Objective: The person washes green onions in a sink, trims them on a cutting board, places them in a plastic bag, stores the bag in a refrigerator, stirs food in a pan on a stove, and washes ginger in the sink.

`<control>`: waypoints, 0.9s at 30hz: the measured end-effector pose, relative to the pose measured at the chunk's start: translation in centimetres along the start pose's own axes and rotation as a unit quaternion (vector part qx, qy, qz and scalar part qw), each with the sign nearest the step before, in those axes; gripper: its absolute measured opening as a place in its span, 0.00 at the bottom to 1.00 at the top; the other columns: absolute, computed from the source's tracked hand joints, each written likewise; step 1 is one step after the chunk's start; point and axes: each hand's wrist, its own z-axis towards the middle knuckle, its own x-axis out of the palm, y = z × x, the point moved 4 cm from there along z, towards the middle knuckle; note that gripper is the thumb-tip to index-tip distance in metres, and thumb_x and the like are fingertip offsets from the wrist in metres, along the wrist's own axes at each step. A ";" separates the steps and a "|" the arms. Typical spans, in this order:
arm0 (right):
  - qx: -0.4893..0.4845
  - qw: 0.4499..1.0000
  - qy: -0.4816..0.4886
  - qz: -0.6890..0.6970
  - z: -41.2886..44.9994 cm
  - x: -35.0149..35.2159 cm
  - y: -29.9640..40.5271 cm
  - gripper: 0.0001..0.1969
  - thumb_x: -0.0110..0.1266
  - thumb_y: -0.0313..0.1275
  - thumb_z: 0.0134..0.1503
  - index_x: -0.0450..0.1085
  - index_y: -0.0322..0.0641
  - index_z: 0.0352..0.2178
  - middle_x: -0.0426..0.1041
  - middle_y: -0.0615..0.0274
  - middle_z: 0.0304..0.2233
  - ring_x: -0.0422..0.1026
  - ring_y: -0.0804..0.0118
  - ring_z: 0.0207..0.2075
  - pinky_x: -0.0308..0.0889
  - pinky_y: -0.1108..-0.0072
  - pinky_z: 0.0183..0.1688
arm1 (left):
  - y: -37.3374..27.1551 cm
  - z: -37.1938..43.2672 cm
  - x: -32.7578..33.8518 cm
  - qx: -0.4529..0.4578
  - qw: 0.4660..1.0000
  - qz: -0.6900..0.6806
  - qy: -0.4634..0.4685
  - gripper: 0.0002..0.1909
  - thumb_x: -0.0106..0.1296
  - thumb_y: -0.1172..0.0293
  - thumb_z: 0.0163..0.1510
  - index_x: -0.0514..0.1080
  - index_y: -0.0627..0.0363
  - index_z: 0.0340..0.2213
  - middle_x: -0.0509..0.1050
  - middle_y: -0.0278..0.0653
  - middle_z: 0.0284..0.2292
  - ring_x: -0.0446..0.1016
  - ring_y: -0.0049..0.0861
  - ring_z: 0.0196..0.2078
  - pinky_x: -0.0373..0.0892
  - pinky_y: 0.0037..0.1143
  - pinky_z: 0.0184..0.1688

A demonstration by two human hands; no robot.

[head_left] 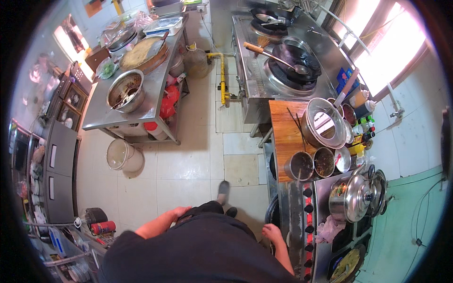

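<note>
My left hand (182,211) hangs beside my dark trousers at hip height, its fingers mostly hidden. My right hand (271,231) is loosely curled at my other side, close to the front of a gas range (308,226) with black knobs. No held object shows in either hand, though both palms are turned out of sight. On the range stand a lidded steel stockpot (348,198), a crumpled pinkish cloth (330,229) and a pan with a yellowish flat food (346,263). One dark shoe (223,192) is set forward on the tiled floor.
A wooden board (283,141) holds steel pots, a large strainer (325,123) and chopsticks. Beyond it, a ladle (276,58) lies across a wok (297,60). At left, a steel table (148,102) bears a mixing bowl (125,90); a white bucket (124,155) stands on the floor.
</note>
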 end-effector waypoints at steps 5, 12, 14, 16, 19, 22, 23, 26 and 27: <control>0.045 0.992 0.012 0.116 4.5 -0.3 11.5 0.14 0.47 0.29 0.52 0.64 0.31 0.38 0.71 0.59 0.27 0.72 0.70 0.28 0.67 0.81 0.30 | 1.1 -5.3 -1.5 0.031 0.994 -0.086 -0.057 0.25 0.34 0.49 0.56 0.71 0.57 0.37 0.74 0.41 0.34 0.71 0.28 0.34 0.66 0.29 0.40; -0.029 0.990 0.120 -0.072 16.0 6.7 22.8 0.15 0.48 0.30 0.49 0.66 0.32 0.38 0.72 0.58 0.28 0.72 0.70 0.29 0.67 0.81 0.31 | 3.3 -4.3 -9.5 0.109 0.957 -0.163 -0.216 0.29 0.41 0.47 0.53 0.70 0.66 0.39 0.72 0.44 0.36 0.69 0.30 0.37 0.65 0.27 0.41; -0.069 0.975 0.144 -0.157 17.7 9.6 28.5 0.16 0.48 0.31 0.48 0.66 0.32 0.38 0.72 0.58 0.27 0.72 0.70 0.28 0.67 0.80 0.31 | 4.7 -3.5 -11.5 0.110 0.946 -0.218 -0.215 0.28 0.41 0.48 0.53 0.70 0.65 0.39 0.72 0.44 0.36 0.69 0.29 0.36 0.65 0.27 0.40; -0.123 0.942 0.183 -0.254 19.1 11.9 32.0 0.16 0.48 0.31 0.47 0.67 0.33 0.37 0.73 0.59 0.26 0.72 0.70 0.27 0.67 0.79 0.30 | 5.9 -3.4 -12.3 0.115 0.932 -0.270 -0.214 0.28 0.41 0.48 0.52 0.70 0.65 0.39 0.72 0.44 0.35 0.69 0.29 0.36 0.65 0.27 0.40; -0.119 0.947 0.218 -0.201 21.9 14.3 35.3 0.16 0.48 0.31 0.46 0.68 0.36 0.38 0.73 0.59 0.26 0.72 0.68 0.27 0.67 0.77 0.32 | 6.9 -3.3 -12.6 0.118 0.910 -0.340 -0.208 0.27 0.42 0.48 0.52 0.70 0.64 0.39 0.72 0.43 0.35 0.69 0.29 0.35 0.65 0.27 0.39; -0.166 0.921 0.209 -0.282 23.6 15.4 38.4 0.16 0.47 0.30 0.46 0.68 0.36 0.37 0.74 0.58 0.26 0.72 0.67 0.28 0.67 0.79 0.35 | 8.6 -2.9 -11.3 0.112 0.880 -0.409 -0.211 0.27 0.42 0.49 0.52 0.70 0.64 0.39 0.72 0.43 0.34 0.69 0.28 0.35 0.65 0.27 0.39; -0.171 0.909 0.228 -0.302 23.5 16.0 40.1 0.16 0.47 0.30 0.46 0.68 0.36 0.37 0.74 0.58 0.26 0.72 0.67 0.28 0.67 0.79 0.35 | 8.8 -3.1 -10.8 0.108 0.883 -0.393 -0.233 0.25 0.42 0.50 0.52 0.70 0.62 0.39 0.73 0.42 0.32 0.69 0.27 0.34 0.65 0.28 0.38; -0.200 0.864 0.279 -0.369 24.5 17.1 43.8 0.17 0.47 0.30 0.45 0.68 0.33 0.37 0.74 0.58 0.27 0.72 0.69 0.28 0.67 0.79 0.35 | 7.0 -6.5 -8.7 0.146 0.863 -0.405 -0.264 0.23 0.41 0.51 0.53 0.70 0.60 0.37 0.72 0.41 0.30 0.69 0.27 0.31 0.65 0.29 0.34; -0.174 0.865 0.311 -0.352 25.4 17.6 44.6 0.16 0.48 0.30 0.46 0.67 0.34 0.38 0.74 0.58 0.28 0.73 0.69 0.28 0.67 0.79 0.35 | 7.9 -5.5 -8.5 0.167 0.840 -0.440 -0.271 0.23 0.40 0.51 0.53 0.71 0.60 0.36 0.72 0.41 0.30 0.69 0.27 0.31 0.66 0.30 0.33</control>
